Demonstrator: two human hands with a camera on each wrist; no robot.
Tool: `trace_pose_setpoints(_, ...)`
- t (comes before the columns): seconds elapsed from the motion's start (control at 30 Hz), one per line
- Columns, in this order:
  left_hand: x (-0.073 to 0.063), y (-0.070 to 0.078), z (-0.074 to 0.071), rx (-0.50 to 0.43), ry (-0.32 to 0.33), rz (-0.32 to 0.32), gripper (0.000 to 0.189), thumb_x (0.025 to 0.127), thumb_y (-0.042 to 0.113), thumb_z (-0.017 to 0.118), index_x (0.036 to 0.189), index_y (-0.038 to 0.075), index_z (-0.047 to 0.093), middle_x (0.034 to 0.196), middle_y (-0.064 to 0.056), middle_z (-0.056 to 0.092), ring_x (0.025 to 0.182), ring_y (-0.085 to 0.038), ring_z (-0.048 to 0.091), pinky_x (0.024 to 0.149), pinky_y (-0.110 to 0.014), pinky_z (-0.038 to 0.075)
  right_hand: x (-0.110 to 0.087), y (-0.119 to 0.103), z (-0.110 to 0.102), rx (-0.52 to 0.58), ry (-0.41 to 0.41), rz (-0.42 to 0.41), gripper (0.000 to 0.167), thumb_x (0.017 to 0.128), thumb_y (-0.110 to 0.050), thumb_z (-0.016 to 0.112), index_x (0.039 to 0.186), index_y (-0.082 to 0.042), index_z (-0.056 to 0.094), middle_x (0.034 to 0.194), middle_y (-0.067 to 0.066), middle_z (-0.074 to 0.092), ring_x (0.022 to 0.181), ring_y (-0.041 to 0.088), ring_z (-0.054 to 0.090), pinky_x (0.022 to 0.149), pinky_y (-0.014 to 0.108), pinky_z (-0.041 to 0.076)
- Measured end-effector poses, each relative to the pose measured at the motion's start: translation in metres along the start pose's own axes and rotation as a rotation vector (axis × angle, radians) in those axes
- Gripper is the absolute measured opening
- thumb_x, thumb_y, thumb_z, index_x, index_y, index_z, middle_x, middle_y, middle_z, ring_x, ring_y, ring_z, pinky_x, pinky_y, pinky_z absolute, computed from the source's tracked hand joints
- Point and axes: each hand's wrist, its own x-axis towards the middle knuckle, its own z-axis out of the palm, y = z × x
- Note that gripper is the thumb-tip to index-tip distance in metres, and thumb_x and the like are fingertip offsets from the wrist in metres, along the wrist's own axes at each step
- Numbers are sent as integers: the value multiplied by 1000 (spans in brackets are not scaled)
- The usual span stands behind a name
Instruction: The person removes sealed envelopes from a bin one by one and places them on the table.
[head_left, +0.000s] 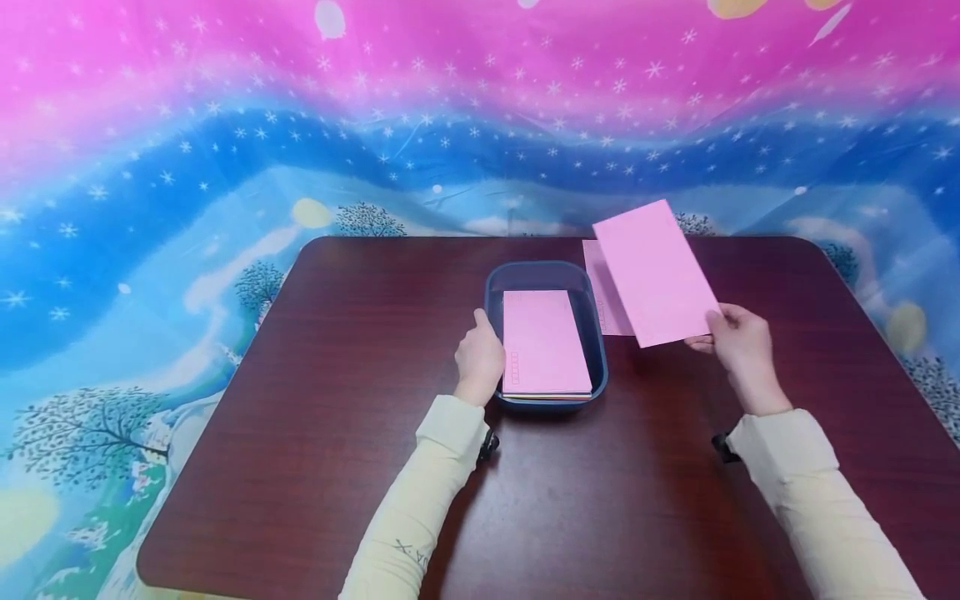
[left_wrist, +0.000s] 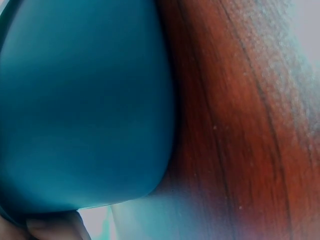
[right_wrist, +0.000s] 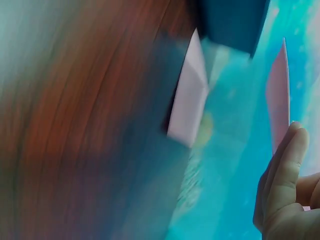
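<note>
A dark blue plastic bin (head_left: 598, 350) sits on the table with a stack of envelopes inside, a pink envelope (head_left: 546, 342) on top. My left hand (head_left: 480, 358) grips the bin's left side. In the left wrist view, fingers (left_wrist: 52, 227) curl at the rim of the blue wall. My right hand (head_left: 744, 346) pinches another pink envelope (head_left: 656, 275) by its lower right corner, tilted and raised above the table. The right wrist view shows this envelope edge-on beside the fingers (right_wrist: 290, 165). Partly behind it, one more pink envelope (head_left: 603, 292) lies to the right of the bin.
The brown wooden table (head_left: 360, 333) has rounded corners. Behind and beside it hangs a patterned pink and blue cloth (head_left: 450, 108). Coloured edges of other envelopes (head_left: 547, 396) show under the top one in the bin.
</note>
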Motion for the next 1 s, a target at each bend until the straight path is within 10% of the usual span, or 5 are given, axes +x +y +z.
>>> trace_pose_setpoints(0.17,1,0,0,1,0,-7,48,98,12,46,143,5,33,90,-17,70,81,-30,69,69,-40,56,20,7,-22,109,96,112,52,99,-6,33,139,23,18,61,-12,57,46,2,63,51,17,53)
trace_pose_setpoints(0.6,2,0,1,6,-1,-11,48,97,11,47,143,5,33,88,-16,69,79,-29,69,68,-39,56,47,26,-47,-69,168,340,62,94,-8,39,147,13,15,56,-8,52,41,0,60,52,15,52)
trace_pose_setpoints(0.83,2,0,1,-5,-7,-21,48,97,12,48,142,6,34,89,-16,69,79,-29,69,69,-40,56,51,31,-45,-486,112,321,78,87,-14,61,143,18,17,134,38,41,94,16,66,94,38,51)
trace_pose_setpoints(0.93,3,0,1,0,-2,-18,47,97,12,48,141,6,34,88,-16,69,79,-30,69,69,-40,56,52,33,-41,-627,135,327,77,85,-15,63,141,18,23,140,39,36,123,42,44,109,49,36)
trace_pose_setpoints(1.0,3,1,2,2,1,-15,47,96,11,48,141,6,35,86,-16,68,77,-30,68,68,-40,56,54,35,-40,-642,142,331,77,85,-14,64,142,17,23,138,39,39,113,33,59,107,48,38)
